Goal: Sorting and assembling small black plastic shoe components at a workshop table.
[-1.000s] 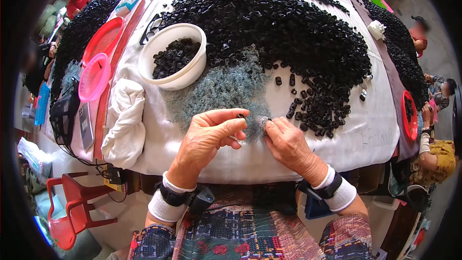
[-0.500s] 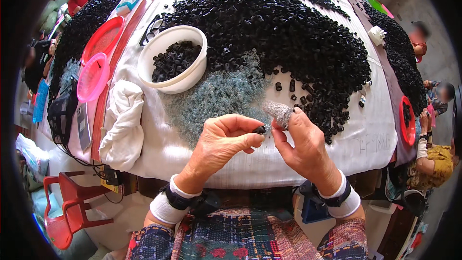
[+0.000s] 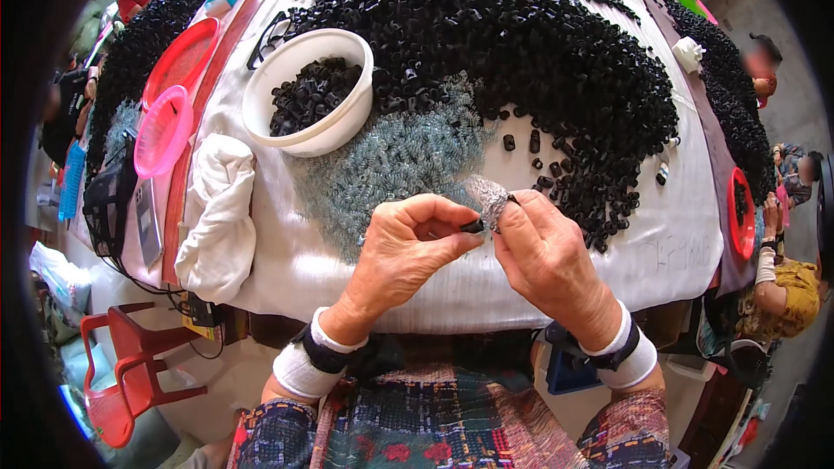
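Observation:
My left hand (image 3: 401, 247) pinches a small black plastic piece (image 3: 472, 227) between thumb and forefinger. Close against it, my right hand (image 3: 549, 245) has its thumb and fingers pressed together at the piece's end; whatever they hold is too small and hidden to tell. A grey wrapping (image 3: 486, 194) covers one fingertip of the right hand. Just beyond both hands spreads a heap of small thin metal springs (image 3: 382, 174). Behind and to the right lies a large pile of black plastic pieces (image 3: 521, 52). A white bowl (image 3: 352, 128) at the left holds more black pieces.
On the left lie a twisted white cloth (image 3: 217, 217), a phone (image 3: 149, 221), pink (image 3: 163, 132) and red baskets (image 3: 181, 61), and eyeglasses (image 3: 271, 37). A red chair (image 3: 139, 365) stands at lower left. Other people work at both sides; a red tray (image 3: 741, 213) is at right.
My right hand has moved in to the left, so its fingertips now meet the black piece in my left hand. The left hand keeps its pinch. The whole view has shifted slightly.

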Available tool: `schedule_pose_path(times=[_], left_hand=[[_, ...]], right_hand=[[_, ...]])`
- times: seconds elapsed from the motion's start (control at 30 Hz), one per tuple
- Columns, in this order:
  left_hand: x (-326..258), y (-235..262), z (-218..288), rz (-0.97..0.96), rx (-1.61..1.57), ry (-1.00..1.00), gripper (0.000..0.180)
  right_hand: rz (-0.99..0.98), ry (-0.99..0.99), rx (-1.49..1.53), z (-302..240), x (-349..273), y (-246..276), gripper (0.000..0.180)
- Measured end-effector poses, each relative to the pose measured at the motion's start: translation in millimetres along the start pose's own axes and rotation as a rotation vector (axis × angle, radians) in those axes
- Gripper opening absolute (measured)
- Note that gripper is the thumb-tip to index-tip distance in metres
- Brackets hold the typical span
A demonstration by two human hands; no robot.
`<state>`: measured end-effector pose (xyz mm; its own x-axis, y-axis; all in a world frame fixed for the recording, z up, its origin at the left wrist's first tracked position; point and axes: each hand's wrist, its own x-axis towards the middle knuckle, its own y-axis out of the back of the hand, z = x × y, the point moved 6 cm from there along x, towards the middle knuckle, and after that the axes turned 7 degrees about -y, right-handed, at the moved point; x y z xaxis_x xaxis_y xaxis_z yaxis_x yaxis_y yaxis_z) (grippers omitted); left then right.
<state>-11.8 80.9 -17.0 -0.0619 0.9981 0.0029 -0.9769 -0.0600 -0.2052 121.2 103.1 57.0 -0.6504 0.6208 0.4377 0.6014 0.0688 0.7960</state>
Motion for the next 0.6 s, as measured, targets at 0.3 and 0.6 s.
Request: schedule_pose_path(times=[0.3,0.6], left_hand=[[0,1,0,-0.033,0.116,-0.018,0.016],[-3,-6,-10,-0.063,-0.251,0.17,0.022]], right_hand=[[0.019,-0.086,0.194,1,-1,-3,0.028],[0.126,-0.175,0.313,21,-13,-8,0.029]])
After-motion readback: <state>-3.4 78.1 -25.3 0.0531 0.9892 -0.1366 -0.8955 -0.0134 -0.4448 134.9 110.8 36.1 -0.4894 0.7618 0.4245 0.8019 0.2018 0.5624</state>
